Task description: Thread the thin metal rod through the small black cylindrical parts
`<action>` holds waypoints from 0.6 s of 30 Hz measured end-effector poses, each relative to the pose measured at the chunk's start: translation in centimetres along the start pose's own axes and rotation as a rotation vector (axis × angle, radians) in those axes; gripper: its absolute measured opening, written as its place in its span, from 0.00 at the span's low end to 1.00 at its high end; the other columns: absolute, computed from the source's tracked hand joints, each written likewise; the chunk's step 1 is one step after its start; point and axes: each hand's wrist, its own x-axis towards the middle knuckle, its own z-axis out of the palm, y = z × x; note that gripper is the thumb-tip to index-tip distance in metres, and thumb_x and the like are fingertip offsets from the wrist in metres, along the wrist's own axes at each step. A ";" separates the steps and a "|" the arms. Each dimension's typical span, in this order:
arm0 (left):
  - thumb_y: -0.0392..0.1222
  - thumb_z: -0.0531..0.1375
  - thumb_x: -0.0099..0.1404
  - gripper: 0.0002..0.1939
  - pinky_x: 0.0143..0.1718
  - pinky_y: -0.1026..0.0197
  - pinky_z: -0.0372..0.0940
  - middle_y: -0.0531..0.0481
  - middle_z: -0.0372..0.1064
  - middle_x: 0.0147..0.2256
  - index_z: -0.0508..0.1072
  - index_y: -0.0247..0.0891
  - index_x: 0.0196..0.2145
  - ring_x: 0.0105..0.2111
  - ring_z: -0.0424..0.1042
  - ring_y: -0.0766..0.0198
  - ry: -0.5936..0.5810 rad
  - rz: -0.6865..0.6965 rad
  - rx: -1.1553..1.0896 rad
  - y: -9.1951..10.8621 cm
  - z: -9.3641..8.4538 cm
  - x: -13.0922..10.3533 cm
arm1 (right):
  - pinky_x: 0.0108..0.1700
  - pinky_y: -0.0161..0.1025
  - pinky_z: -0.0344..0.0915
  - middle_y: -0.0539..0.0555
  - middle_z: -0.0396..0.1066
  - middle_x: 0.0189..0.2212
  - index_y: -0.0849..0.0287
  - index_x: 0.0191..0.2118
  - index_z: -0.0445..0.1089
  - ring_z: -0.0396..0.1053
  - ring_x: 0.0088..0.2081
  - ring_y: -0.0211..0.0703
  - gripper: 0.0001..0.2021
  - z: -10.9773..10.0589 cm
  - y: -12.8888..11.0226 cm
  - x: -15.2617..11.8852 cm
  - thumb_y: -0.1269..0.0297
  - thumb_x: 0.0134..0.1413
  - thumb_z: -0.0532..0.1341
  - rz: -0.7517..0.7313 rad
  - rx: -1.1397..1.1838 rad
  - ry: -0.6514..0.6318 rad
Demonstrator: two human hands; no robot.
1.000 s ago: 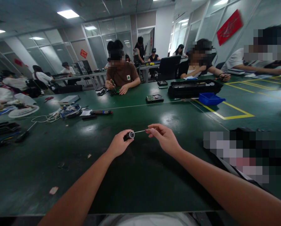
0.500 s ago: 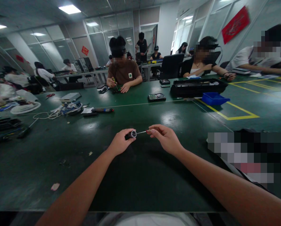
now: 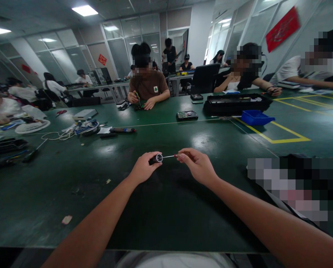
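Observation:
My left hand grips a short black screwdriver handle with a silver collar, held just above the green table. A thin metal bit runs from the collar to my right hand, whose fingertips pinch its red-tinted far end. Both hands hover at the middle of the table, a hand's width apart.
A hard drive, a long black case and a blue bin lie farther back. Cables and tools sit at the left. A person in a brown shirt works opposite; other people sit around. A blurred dark object is at my right.
The bit has slid further into the handle, so the visible shaft is shorter and my hands are slightly closer together. The view has shifted a little.

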 end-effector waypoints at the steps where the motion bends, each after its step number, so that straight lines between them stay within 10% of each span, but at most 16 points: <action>1: 0.39 0.65 0.61 0.20 0.57 0.50 0.61 0.48 0.72 0.50 0.74 0.45 0.52 0.50 0.70 0.56 -0.003 -0.001 0.001 0.0 0.0 0.0 | 0.41 0.44 0.71 0.54 0.78 0.34 0.57 0.44 0.73 0.75 0.36 0.45 0.11 0.0 -0.1 -0.1 0.57 0.62 0.58 -0.008 -0.016 -0.001; 18: 0.38 0.65 0.62 0.19 0.48 0.54 0.63 0.50 0.74 0.43 0.74 0.46 0.51 0.44 0.70 0.57 -0.086 0.030 0.068 0.8 -0.2 0.0 | 0.34 0.38 0.65 0.48 0.71 0.25 0.56 0.45 0.70 0.71 0.29 0.40 0.11 -0.1 -0.5 -0.3 0.59 0.64 0.54 -0.046 0.030 -0.149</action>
